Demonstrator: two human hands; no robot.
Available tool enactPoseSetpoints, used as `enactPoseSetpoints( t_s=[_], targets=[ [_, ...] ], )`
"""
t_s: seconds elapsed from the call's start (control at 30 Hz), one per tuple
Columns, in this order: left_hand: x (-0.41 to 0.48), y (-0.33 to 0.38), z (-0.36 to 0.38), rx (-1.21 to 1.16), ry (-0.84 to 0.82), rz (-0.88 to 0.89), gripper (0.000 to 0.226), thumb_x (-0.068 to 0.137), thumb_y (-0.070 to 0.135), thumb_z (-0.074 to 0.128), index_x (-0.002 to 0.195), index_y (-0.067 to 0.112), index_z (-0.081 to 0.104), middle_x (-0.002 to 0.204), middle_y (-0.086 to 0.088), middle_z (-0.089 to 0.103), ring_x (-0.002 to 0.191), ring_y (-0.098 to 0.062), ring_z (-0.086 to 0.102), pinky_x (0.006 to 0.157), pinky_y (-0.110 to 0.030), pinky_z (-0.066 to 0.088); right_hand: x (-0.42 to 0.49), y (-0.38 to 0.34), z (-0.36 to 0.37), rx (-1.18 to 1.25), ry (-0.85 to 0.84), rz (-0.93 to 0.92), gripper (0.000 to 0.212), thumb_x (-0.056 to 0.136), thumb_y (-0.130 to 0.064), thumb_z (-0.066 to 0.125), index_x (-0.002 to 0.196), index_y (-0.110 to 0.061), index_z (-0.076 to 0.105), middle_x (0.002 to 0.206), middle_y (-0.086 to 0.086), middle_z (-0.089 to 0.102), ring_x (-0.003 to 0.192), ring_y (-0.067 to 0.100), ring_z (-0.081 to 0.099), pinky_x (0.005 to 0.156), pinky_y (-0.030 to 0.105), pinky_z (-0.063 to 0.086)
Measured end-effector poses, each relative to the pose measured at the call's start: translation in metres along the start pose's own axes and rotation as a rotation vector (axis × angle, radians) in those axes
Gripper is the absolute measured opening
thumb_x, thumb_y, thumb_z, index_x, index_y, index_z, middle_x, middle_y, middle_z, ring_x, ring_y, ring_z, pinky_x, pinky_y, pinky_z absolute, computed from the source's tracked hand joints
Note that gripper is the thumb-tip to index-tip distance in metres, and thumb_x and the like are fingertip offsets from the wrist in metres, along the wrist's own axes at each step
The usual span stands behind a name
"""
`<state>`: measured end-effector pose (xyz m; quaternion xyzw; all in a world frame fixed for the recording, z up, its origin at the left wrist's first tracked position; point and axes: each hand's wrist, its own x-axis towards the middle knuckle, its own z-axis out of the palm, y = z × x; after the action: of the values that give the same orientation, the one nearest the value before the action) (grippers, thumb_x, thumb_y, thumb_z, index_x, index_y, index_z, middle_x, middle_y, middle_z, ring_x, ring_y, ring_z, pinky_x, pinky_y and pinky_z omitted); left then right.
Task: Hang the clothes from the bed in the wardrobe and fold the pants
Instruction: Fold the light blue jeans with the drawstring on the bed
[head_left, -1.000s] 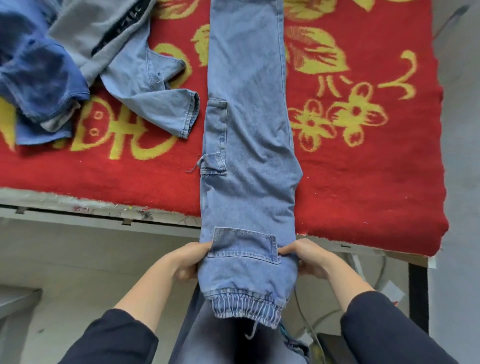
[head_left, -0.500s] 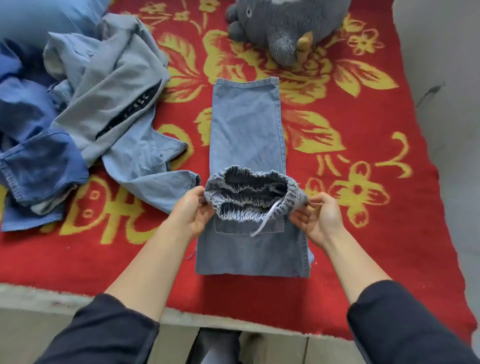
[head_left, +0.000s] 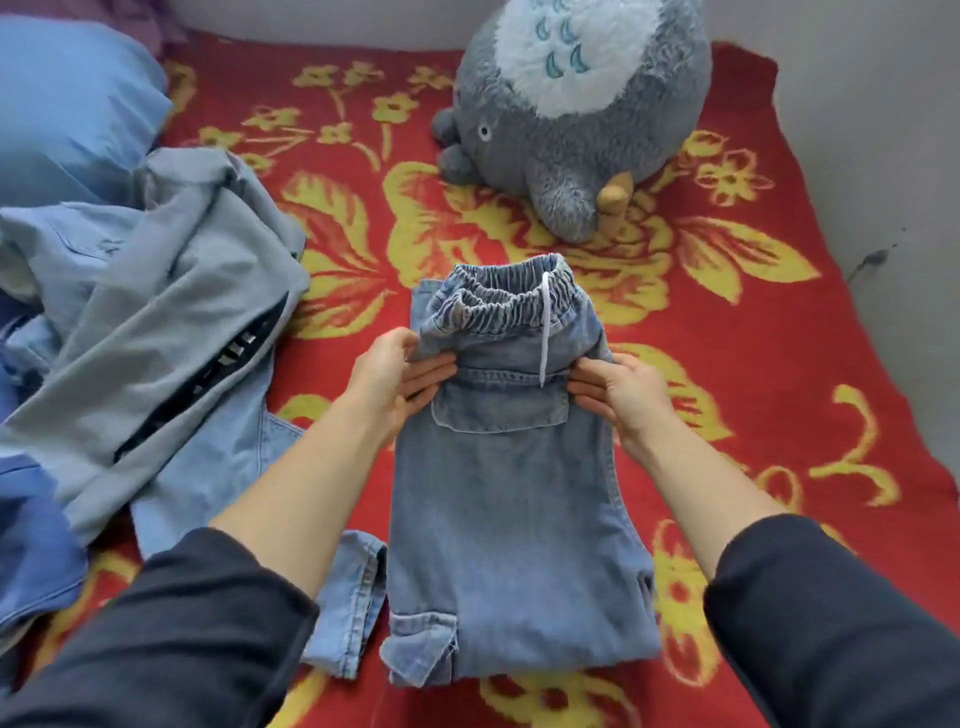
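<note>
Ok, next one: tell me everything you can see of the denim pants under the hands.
The pants are light blue denim, folded over on themselves and lying flat on the red flowered blanket. The gathered elastic band points away from the person, a white drawstring hanging over a flap pocket. Another pocket shows at the near left corner. The left hand and right hand pinch the top layer's edges below the band.

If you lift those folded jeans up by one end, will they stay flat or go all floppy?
Probably floppy: the jeans are soft denim, bent over in layers, so they would likely sag and unfold. They look fairly heavy for cloth, being thick and stacked.
</note>
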<state>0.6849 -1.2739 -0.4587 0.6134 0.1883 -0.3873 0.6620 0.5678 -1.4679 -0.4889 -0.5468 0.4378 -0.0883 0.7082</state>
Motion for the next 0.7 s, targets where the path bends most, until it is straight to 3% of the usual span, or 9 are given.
enactPoseSetpoints(
  t_s=[0.07,0.1,0.17,0.23,0.3,0.4,0.5,0.63,0.7],
  targets=[
    [0.022,0.01,0.007,-0.055,-0.047,0.134,0.033,0.091,0.029,0.043,0.122,0.019,0.053,0.101,0.001,0.071,0.102,-0.011,0.065,0.086,-0.029,0.041,0.02,-0.006,0.009,0.043,-0.087,-0.065,0.04,0.083,0.002,0.066,0.119,-0.011,0.055,0.099,0.004,0.069,0.084,0.011,0.068,0.07,0.023,0.052],
    [0.03,0.009,0.01,-0.056,-0.073,0.202,0.041,0.093,0.03,0.045,0.133,0.022,0.045,0.115,0.003,0.065,0.113,-0.011,0.058,0.093,-0.032,0.037,0.027,-0.004,0.013,0.042,-0.134,-0.067,0.063,0.082,0.004,0.065,0.138,-0.015,0.041,0.116,0.003,0.064,0.098,0.012,0.065,0.077,0.025,0.05],
    [0.042,-0.012,0.012,0.147,-0.087,0.323,0.065,0.096,0.029,0.048,0.152,0.03,0.014,0.146,0.004,0.04,0.136,-0.012,0.036,0.108,-0.037,0.027,0.031,0.012,0.017,-0.153,-0.189,-0.094,0.092,0.081,0.006,0.066,0.153,-0.019,0.015,0.139,0.006,0.047,0.125,0.015,0.05,0.092,0.028,0.044],
    [0.044,-0.057,0.005,0.717,-0.111,0.493,0.073,0.097,0.031,0.05,0.153,0.03,0.003,0.16,0.002,0.011,0.147,-0.014,0.008,0.119,-0.039,0.012,0.023,0.046,0.012,-0.613,-0.245,-0.221,0.09,0.081,-0.003,0.068,0.153,-0.022,0.018,0.151,0.003,0.036,0.137,0.013,0.037,0.105,0.027,0.037],
    [0.033,-0.115,-0.01,1.276,-0.16,0.611,0.068,0.098,0.041,0.043,0.152,0.032,0.004,0.161,0.002,-0.003,0.148,-0.015,-0.008,0.12,-0.041,-0.003,0.005,0.089,-0.003,-1.069,-0.345,-0.34,0.08,0.086,-0.021,0.064,0.153,-0.026,0.02,0.158,0.0,0.025,0.145,0.012,0.023,0.114,0.027,0.024],
    [0.009,-0.183,-0.031,1.715,-0.223,0.576,0.06,0.099,0.051,0.022,0.153,0.034,0.002,0.16,0.003,-0.013,0.145,-0.014,-0.02,0.116,-0.038,-0.015,-0.024,0.144,-0.033,-1.41,-0.422,-0.398,0.066,0.097,-0.046,0.042,0.153,-0.034,0.009,0.161,-0.008,-0.003,0.148,0.012,-0.005,0.12,0.03,0.0],
    [-0.003,-0.199,-0.033,1.803,-0.162,0.543,0.06,0.099,0.051,0.019,0.153,0.031,0.002,0.161,0.002,-0.011,0.146,-0.015,-0.017,0.116,-0.037,-0.015,-0.047,0.168,-0.051,-1.486,-0.408,-0.413,0.063,0.099,-0.053,0.028,0.152,-0.035,-0.001,0.158,-0.013,-0.014,0.145,0.008,-0.019,0.116,0.026,-0.014],
    [-0.031,-0.206,-0.028,1.875,-0.085,0.73,0.057,0.094,0.044,0.033,0.142,0.018,0.046,0.151,-0.01,0.037,0.141,-0.026,0.031,0.116,-0.051,0.021,-0.07,0.176,-0.067,-1.509,-0.5,-0.423,0.07,0.093,-0.065,0.025,0.15,-0.039,-0.005,0.156,-0.016,-0.017,0.143,0.006,-0.024,0.116,0.027,-0.016],
    [-0.055,-0.227,-0.04,1.858,-0.116,0.801,0.062,0.088,0.051,0.041,0.139,0.018,0.05,0.149,-0.012,0.041,0.139,-0.03,0.036,0.109,-0.052,0.025,-0.086,0.181,-0.081,-1.525,-0.599,-0.461,0.079,0.085,-0.076,0.022,0.149,-0.04,-0.009,0.155,-0.017,-0.02,0.143,0.005,-0.024,0.117,0.029,-0.014]
  ],
)
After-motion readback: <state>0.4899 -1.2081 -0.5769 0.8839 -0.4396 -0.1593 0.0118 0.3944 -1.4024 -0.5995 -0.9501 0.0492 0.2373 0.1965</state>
